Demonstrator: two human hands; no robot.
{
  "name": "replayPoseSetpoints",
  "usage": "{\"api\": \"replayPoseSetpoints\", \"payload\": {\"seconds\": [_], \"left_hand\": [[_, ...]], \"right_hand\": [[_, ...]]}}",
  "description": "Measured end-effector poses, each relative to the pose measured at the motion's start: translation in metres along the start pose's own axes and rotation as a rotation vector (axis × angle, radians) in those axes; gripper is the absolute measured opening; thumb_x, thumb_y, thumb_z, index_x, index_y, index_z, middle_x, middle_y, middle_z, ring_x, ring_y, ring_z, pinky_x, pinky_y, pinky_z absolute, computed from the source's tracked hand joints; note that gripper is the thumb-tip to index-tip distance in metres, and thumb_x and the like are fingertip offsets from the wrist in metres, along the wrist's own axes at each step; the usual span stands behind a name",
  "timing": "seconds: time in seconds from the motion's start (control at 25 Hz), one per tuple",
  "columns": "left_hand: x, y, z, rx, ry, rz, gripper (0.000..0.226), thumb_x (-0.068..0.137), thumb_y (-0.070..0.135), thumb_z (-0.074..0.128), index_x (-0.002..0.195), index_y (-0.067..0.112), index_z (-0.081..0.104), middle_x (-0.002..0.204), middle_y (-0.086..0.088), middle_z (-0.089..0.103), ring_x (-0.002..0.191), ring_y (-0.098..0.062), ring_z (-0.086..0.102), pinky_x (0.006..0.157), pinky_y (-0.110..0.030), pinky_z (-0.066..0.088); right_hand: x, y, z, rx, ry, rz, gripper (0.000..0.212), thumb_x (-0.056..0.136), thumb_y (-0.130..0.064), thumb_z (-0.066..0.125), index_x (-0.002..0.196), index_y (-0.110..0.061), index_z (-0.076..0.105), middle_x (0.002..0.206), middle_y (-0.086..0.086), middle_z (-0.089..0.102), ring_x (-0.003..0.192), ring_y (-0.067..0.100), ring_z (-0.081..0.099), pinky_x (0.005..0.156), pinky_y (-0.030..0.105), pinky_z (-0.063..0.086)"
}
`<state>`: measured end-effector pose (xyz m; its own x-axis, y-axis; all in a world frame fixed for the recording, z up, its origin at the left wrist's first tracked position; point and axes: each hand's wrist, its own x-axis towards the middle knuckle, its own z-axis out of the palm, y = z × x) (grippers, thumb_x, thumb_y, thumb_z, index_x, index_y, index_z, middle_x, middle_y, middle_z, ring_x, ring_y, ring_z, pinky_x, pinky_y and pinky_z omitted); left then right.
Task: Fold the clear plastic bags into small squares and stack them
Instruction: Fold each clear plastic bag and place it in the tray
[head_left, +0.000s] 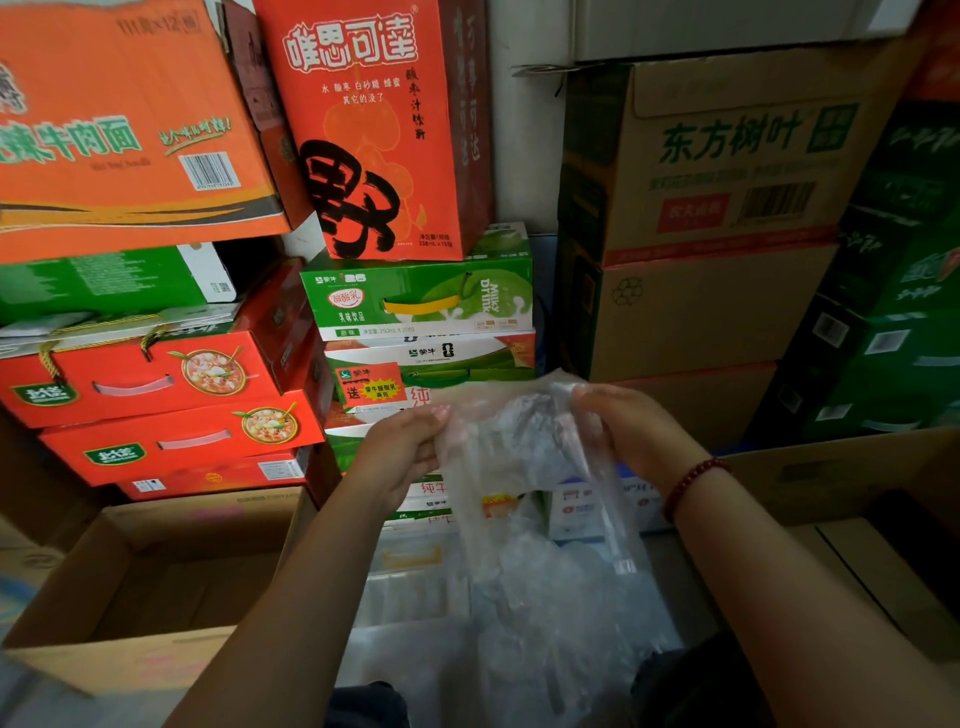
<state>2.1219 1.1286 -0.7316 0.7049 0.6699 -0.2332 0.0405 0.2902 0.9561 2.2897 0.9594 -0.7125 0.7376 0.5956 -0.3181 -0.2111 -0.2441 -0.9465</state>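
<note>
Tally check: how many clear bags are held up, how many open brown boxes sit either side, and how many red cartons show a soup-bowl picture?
Clear bag held up: 1
Open brown boxes: 2
Red soup-bowl cartons: 2
Total: 5

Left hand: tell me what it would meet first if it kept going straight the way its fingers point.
The left hand points right, toward the right hand. It already grips the clear plastic bag stretched between them, so the bag comes first, then probably the right hand; depth is unclear.
</note>
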Motion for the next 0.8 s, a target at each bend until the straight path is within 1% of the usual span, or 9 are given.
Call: {"api": "replayPoseSetpoints", "payload": {"seconds": [0.08,0.12,0.24,0.32,0.4,0.52,0.6,0.68,0.8], "left_hand": [[0.0,0.003,-0.002,0.088,0.09,0.062,0.016,0.093,0.012,0.058,0.106,0.006,0.066,0.092,-0.009,0.071,0.068,-0.012,0.069,0.056,-0.022,0.054],[0.0,0.004,-0.001,0.13,0.133,0.091,0.017,0.093,0.012,0.058,0.107,0.007,0.065,0.093,-0.01,0.071,0.069,-0.013,0.068,0.054,-0.022,0.053],[-0.002,0.007,0.0,0.19,0.209,0.153,0.022,0.094,0.019,0.06,0.116,0.017,0.06,0.107,-0.012,0.067,0.082,-0.017,0.067,0.059,-0.026,0.053],[-0.005,0.009,0.0,0.199,0.158,0.164,0.035,0.092,0.026,0.061,0.127,0.027,0.052,0.112,-0.008,0.065,0.092,-0.018,0.066,0.068,-0.028,0.054],[-0.009,0.011,-0.003,0.197,0.007,0.162,0.05,0.088,0.019,0.066,0.13,0.035,0.047,0.103,-0.007,0.068,0.095,-0.018,0.066,0.079,-0.031,0.054],[-0.01,0.012,-0.007,0.269,-0.155,0.174,0.051,0.078,0.005,0.073,0.118,0.034,0.061,0.106,-0.011,0.068,0.103,-0.023,0.064,0.089,-0.035,0.051],[-0.009,0.012,-0.007,0.307,-0.136,0.224,0.038,0.078,0.001,0.072,0.103,0.029,0.069,0.11,-0.006,0.068,0.106,-0.023,0.062,0.083,-0.029,0.053],[-0.009,0.012,-0.008,0.33,-0.09,0.27,0.03,0.079,-0.001,0.071,0.093,0.026,0.072,0.106,-0.001,0.069,0.104,-0.019,0.062,0.078,-0.022,0.051],[-0.009,0.015,-0.011,0.365,-0.059,0.307,0.026,0.08,0.001,0.071,0.089,0.025,0.073,0.103,0.001,0.07,0.102,-0.016,0.062,0.08,-0.02,0.049]], "right_hand": [[-0.005,-0.003,-0.003,-0.073,-0.1,-0.006,0.018,0.093,-0.014,0.057,0.109,-0.013,0.066,0.09,0.009,0.068,0.08,0.023,0.065,0.066,0.035,0.054],[-0.007,-0.004,-0.005,-0.098,-0.103,-0.029,0.02,0.093,-0.012,0.058,0.111,-0.013,0.065,0.09,0.009,0.069,0.079,0.022,0.066,0.065,0.034,0.055],[-0.01,-0.005,-0.005,-0.124,-0.062,-0.125,0.028,0.091,-0.013,0.06,0.118,-0.019,0.061,0.097,0.006,0.068,0.082,0.02,0.066,0.073,0.036,0.057],[-0.01,-0.006,-0.004,-0.113,-0.009,-0.192,0.04,0.09,-0.014,0.062,0.128,-0.025,0.054,0.107,0.006,0.064,0.088,0.019,0.064,0.076,0.034,0.056],[-0.011,-0.006,-0.004,-0.082,0.021,-0.252,0.04,0.09,-0.012,0.061,0.126,-0.028,0.055,0.099,0.006,0.064,0.082,0.015,0.062,0.067,0.027,0.054],[-0.015,-0.008,-0.007,-0.042,0.003,-0.294,0.025,0.093,-0.011,0.058,0.114,-0.019,0.067,0.091,0.001,0.067,0.076,0.012,0.058,0.064,0.022,0.05],[-0.016,-0.01,-0.009,-0.087,-0.043,-0.294,0.02,0.093,-0.014,0.057,0.108,-0.019,0.069,0.095,0.0,0.068,0.082,0.012,0.06,0.069,0.023,0.05],[-0.017,-0.011,-0.01,-0.144,-0.125,-0.286,0.019,0.092,-0.015,0.058,0.107,-0.019,0.068,0.1,0.001,0.068,0.089,0.013,0.063,0.074,0.025,0.051],[-0.016,-0.013,-0.012,-0.237,-0.227,-0.272,0.024,0.087,-0.012,0.062,0.11,-0.017,0.066,0.103,-0.001,0.068,0.095,0.01,0.064,0.081,0.026,0.051]]}}
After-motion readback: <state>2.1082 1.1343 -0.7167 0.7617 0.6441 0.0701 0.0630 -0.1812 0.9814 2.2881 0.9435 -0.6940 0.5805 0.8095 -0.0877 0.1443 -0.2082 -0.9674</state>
